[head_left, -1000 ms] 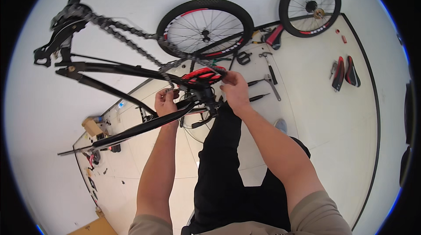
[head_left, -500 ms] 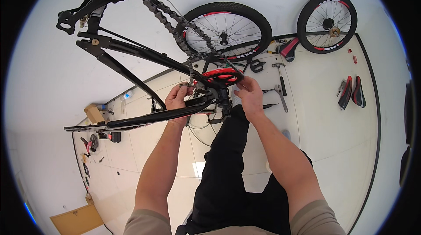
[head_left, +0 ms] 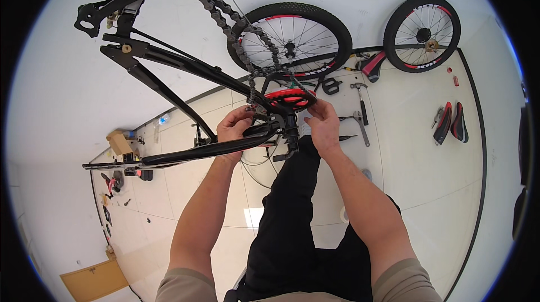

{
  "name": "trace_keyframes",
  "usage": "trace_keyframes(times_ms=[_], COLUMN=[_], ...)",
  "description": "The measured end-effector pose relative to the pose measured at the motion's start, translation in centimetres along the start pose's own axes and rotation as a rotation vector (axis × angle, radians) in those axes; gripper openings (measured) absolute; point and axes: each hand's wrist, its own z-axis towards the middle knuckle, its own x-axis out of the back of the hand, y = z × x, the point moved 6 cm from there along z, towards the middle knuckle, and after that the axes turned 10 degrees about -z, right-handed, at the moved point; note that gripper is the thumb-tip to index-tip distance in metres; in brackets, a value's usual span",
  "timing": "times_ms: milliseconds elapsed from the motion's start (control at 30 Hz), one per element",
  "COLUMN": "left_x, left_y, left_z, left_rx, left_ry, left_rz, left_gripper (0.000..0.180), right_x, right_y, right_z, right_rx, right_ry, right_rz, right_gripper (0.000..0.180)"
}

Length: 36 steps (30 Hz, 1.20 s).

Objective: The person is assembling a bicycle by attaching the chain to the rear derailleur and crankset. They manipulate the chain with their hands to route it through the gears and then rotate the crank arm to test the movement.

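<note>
A black bicycle frame [head_left: 185, 67] stands before me, with a grey chain [head_left: 212, 6] looped over its upper left end and hanging down to a red and black chainring [head_left: 289, 99]. Reaching past the frame tube, my left hand [head_left: 233, 126] is closed, its fingertips pinching the chain at the left side of the chainring. My right hand [head_left: 323, 126] has thumb and fingers closed on the chainring's right rim. Its fingertips are partly hidden. A black crank part [head_left: 289, 133] sits below the chainring, between the hands.
Two wheels, a larger-looking one [head_left: 340, 29] and another [head_left: 392, 37], lean against the wall. A hammer [head_left: 361, 102], an adjustable wrench [head_left: 361, 127], a pedal [head_left: 332, 86] and saddles [head_left: 460, 124] lie on the floor to the right. A cardboard box [head_left: 119, 142] stands at left.
My left hand has moved slightly right and up toward the chainring with the chain. The frame and chain appear shifted a little to the right; my right hand stays at the chainring's rim.
</note>
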Motion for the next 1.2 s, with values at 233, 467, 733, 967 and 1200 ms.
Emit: trace_keyframes(times_ms=[233, 467, 733, 967, 1200], left_x=[0.1, 1.5, 0.7, 0.4, 0.8], left_y=[-0.8, -0.9, -0.3, -1.9, -0.8], left_z=[0.5, 1.1, 0.9, 1.4, 1.0], left_rx=[-0.069, -0.16, -0.094, -0.105, -0.15], left_ry=[0.038, 0.067, 0.027, 0.018, 0.184], left_rz=[0.026, -0.023, 0.038, 0.232, 0.132], left_gripper=[0.016, 0.017, 0.025, 0.02, 0.027], right_x=[0.2, 0.2, 0.0, -0.4, -0.2], right_y=[0.0, 0.2, 0.2, 0.3, 0.9], right_z=[-0.1, 0.0, -0.1, 0.0, 0.4], right_rx=[0.006, -0.022, -0.1, -0.088, -0.082], right_ry=[-0.007, 0.019, -0.009, 0.01, 0.009], right_rz=[-0.011, -0.013, 0.192, 0.104, 0.026], right_gripper=[0.053, 0.054, 0.056, 0.057, 0.054])
